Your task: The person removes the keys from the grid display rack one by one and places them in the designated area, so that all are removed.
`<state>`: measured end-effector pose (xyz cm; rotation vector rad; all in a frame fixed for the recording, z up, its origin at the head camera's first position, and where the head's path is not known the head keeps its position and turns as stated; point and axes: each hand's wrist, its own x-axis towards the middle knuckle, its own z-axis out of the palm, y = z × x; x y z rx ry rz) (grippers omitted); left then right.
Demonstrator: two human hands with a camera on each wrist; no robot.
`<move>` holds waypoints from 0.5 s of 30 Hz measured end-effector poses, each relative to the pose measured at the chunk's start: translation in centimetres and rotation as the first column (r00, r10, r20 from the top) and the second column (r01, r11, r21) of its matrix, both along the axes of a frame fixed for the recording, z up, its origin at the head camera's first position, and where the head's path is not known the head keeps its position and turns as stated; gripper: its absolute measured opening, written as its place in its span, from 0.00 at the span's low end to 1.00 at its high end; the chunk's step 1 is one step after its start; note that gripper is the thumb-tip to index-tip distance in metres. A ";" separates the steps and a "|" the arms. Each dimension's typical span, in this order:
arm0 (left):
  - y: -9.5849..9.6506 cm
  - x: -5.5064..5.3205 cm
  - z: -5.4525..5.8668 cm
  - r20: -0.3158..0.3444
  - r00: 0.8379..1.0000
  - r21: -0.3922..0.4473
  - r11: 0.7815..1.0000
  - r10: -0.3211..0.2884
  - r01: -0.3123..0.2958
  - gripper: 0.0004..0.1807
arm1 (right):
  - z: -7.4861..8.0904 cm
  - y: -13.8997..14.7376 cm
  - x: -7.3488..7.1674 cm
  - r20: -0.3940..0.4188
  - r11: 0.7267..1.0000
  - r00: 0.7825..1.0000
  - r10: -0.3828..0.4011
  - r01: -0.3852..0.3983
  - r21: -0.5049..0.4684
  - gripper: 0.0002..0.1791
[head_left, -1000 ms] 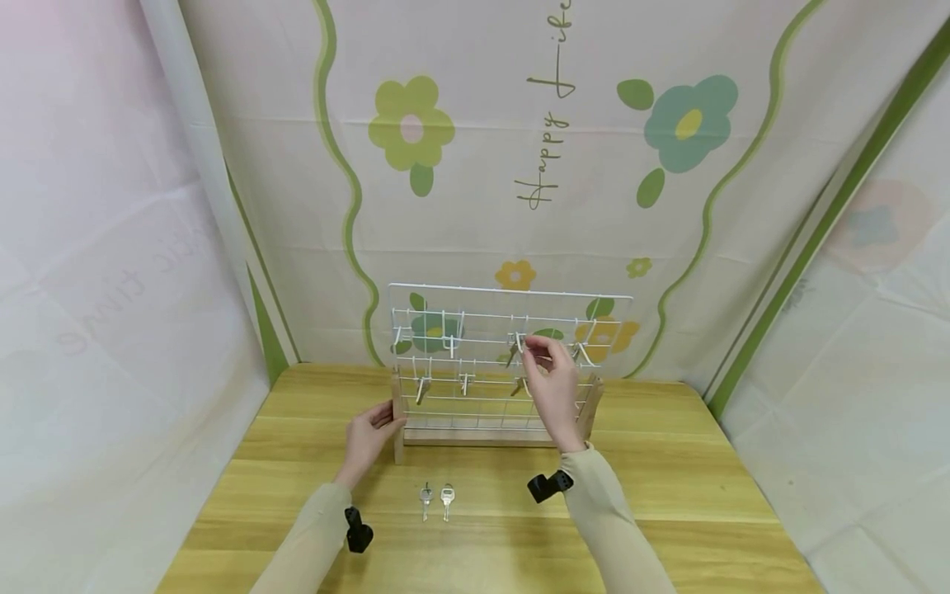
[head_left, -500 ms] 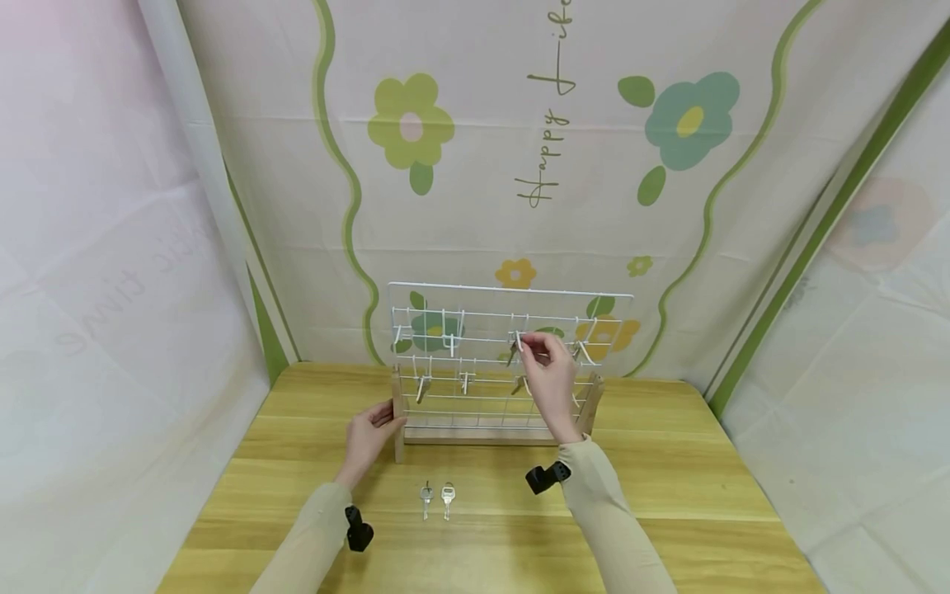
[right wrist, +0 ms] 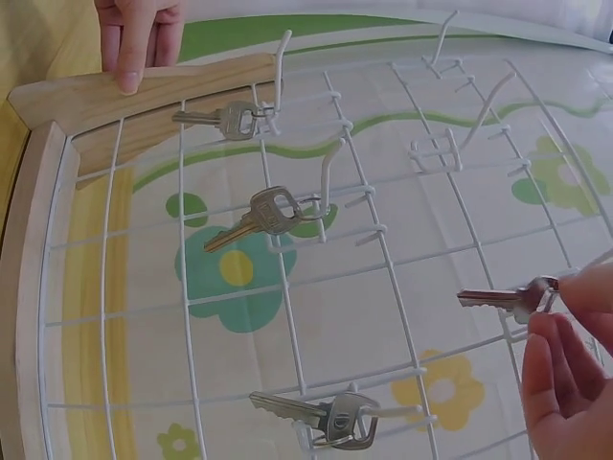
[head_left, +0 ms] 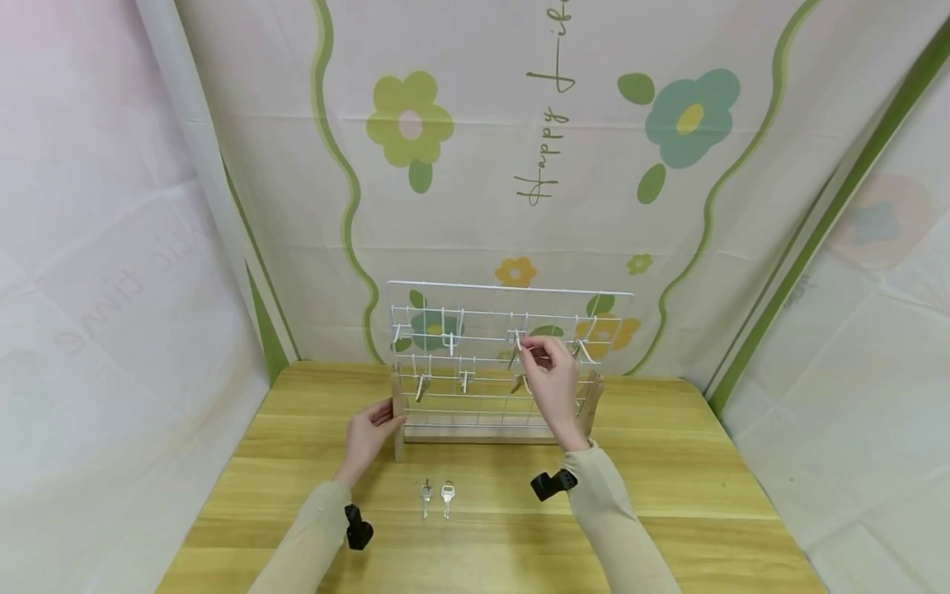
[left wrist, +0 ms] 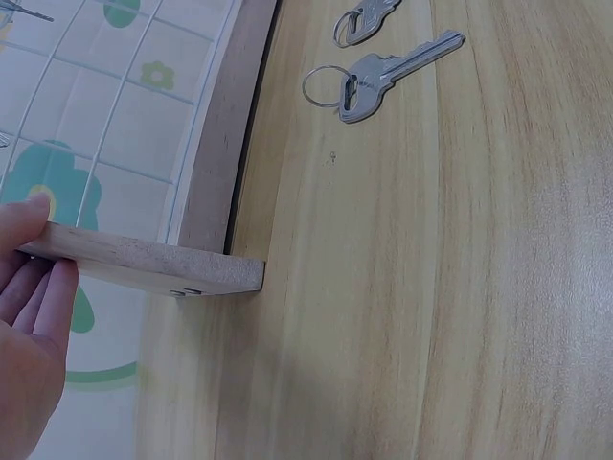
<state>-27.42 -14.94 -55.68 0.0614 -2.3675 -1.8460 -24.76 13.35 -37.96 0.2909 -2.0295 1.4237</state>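
Against half a second ago, next to no change. Right hand (head_left: 551, 384) still at the rack's (head_left: 475, 435) upper part, right of its middle, thumb and fingers pinching a key (right wrist: 500, 298) by its ring end, beside a hook. Left hand (head_left: 369, 437) keeps its grip on the rack's left post (head_left: 398, 447). Two loose keys (head_left: 448, 493) unmoved on the worktop (head_left: 668, 462), in front of the rack.

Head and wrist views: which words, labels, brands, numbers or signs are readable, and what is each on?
"Happy Li...", running upward on the back curtain; its end is cut off by the frame.
"tic time", faint and seemingly mirrored, on the left curtain; anything before it is unreadable.
Any marks on the loose keys and hung keys: too small or blurred.
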 end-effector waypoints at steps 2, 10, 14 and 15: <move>0.0 0.0 0.0 -0.002 1.000 0.001 1.000 -0.002 0.002 0.25 | 0.0 0.1 0.2 0.002 1.000 1.000 0.010 -0.010 0.005 0.05; 0.0 0.1 0.2 -0.008 1.000 0.003 1.000 0.004 -0.004 0.24 | 0.1 0.6 0.9 -0.027 0.998 0.999 0.040 -0.039 0.046 0.05; 0.0 0.2 0.2 -0.008 1.000 0.000 1.000 0.007 -0.007 0.24 | -0.1 0.6 1.0 -0.044 0.998 0.998 0.043 -0.041 0.052 0.04; 0.0 0.2 0.2 -0.008 1.000 0.000 1.000 0.009 -0.009 0.24 | -0.1 0.7 1.1 -0.050 0.998 0.998 0.044 -0.041 0.055 0.04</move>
